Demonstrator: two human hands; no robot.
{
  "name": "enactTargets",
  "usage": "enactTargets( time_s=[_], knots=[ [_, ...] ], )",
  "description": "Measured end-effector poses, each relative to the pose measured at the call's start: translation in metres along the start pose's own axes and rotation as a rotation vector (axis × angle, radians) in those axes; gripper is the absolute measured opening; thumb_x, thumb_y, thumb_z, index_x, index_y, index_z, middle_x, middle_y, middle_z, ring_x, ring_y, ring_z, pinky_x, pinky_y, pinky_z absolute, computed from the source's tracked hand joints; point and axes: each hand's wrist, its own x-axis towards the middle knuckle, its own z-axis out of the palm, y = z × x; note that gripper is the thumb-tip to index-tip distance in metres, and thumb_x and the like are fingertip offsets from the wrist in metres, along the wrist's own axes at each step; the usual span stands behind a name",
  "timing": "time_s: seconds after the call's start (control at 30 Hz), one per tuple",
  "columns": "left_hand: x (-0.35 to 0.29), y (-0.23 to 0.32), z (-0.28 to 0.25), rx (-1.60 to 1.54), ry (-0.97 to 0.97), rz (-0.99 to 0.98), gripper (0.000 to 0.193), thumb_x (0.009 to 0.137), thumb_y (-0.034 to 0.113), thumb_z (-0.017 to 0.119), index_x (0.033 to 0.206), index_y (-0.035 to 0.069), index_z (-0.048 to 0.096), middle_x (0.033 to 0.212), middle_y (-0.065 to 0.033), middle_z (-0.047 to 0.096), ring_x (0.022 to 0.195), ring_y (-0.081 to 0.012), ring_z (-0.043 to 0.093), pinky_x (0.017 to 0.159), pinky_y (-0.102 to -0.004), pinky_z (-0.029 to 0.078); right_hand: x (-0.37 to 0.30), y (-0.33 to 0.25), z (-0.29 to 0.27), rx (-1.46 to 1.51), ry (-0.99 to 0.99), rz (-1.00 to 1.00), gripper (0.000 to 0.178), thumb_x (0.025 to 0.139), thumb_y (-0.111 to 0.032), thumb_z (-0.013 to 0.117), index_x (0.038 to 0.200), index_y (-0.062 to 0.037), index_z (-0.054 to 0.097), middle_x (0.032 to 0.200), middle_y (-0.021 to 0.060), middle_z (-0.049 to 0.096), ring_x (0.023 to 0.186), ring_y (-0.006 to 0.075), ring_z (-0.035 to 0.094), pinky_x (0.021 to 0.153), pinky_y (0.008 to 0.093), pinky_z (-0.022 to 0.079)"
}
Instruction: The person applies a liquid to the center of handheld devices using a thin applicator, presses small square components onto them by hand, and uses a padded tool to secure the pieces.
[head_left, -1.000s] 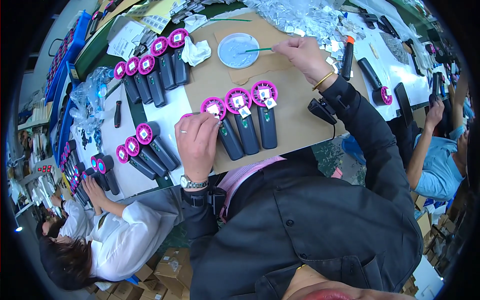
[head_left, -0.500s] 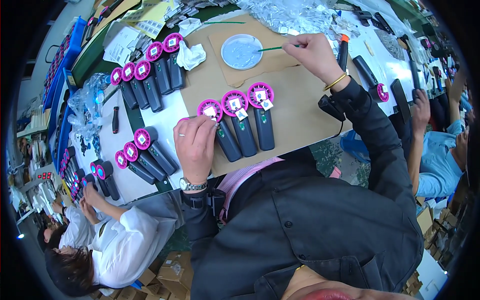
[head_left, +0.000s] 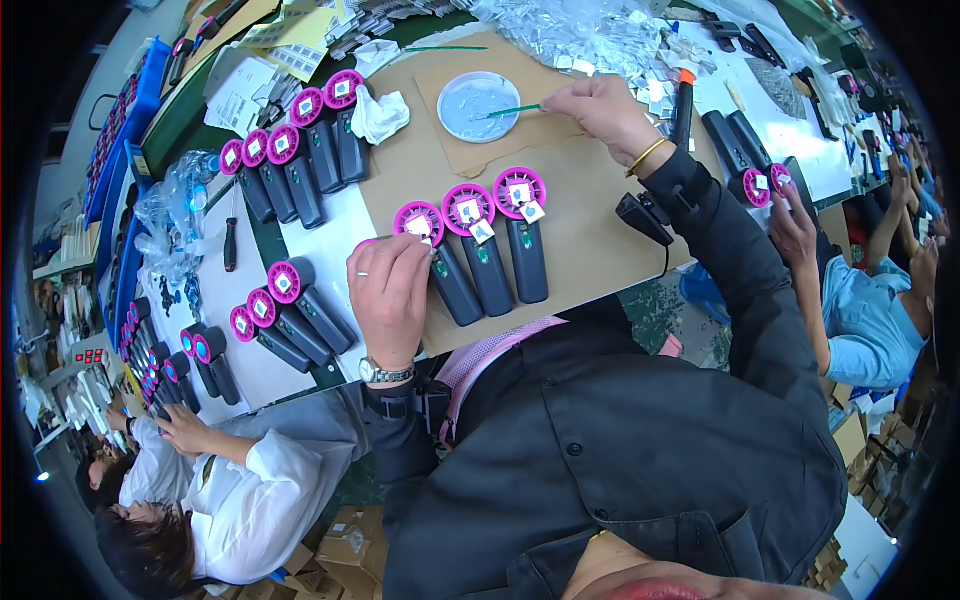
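Note:
Three hand-held fans with magenta round heads and dark handles lie side by side on a brown cardboard sheet (head_left: 590,240). My left hand (head_left: 388,292) rests over the leftmost fan (head_left: 440,255), its fingers pressing at the fan's head. The middle fan (head_left: 480,245) and right fan (head_left: 522,225) carry small white square tags. My right hand (head_left: 605,112) holds a thin green stick (head_left: 515,110) whose tip reaches into a shallow white dish (head_left: 478,105) of pale paste.
More magenta fans lie in rows at the upper left (head_left: 300,150) and lower left (head_left: 285,315). A crumpled white cloth (head_left: 380,115), shiny foil scraps (head_left: 590,35) and a black plug (head_left: 642,215) sit nearby. A person in white (head_left: 240,490) works at left, another in blue (head_left: 865,310) at right.
My right hand has shifted slightly left with the green stick, whose tip now lies in the dish. My left hand stays on the leftmost fan.

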Motion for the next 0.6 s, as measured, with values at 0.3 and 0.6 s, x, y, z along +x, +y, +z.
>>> enactTargets(
  time_s=[0.3,0.6],
  knots=[
    [0.002,0.002,0.006,0.017,0.026,0.025,0.020,0.087,0.001,0.084,0.106,0.003,0.077,0.110,-0.0101,0.076,0.104,-0.0310,0.070,0.099,-0.0471,0.053,0.001,0.003,0.001,0.326,-0.049,0.101,0.021,0.093,-0.019,0.087,0.098,0.0007,0.084,0.071,-0.0036,0.060,0.060,0.0063,0.045,0.053,0.0275,0.035],
    [0.001,0.004,0.002,0.038,0.024,0.026,0.021,0.087,0.002,0.085,0.107,0.004,0.078,0.109,-0.0093,0.074,0.102,-0.0310,0.069,0.095,-0.0470,0.053,-0.025,-0.006,-0.012,0.467,-0.072,0.016,0.015,0.104,-0.017,0.078,0.104,-0.0019,0.079,0.074,-0.0090,0.049,0.062,0.0024,0.037,0.056,0.0248,0.027]
  ],
)
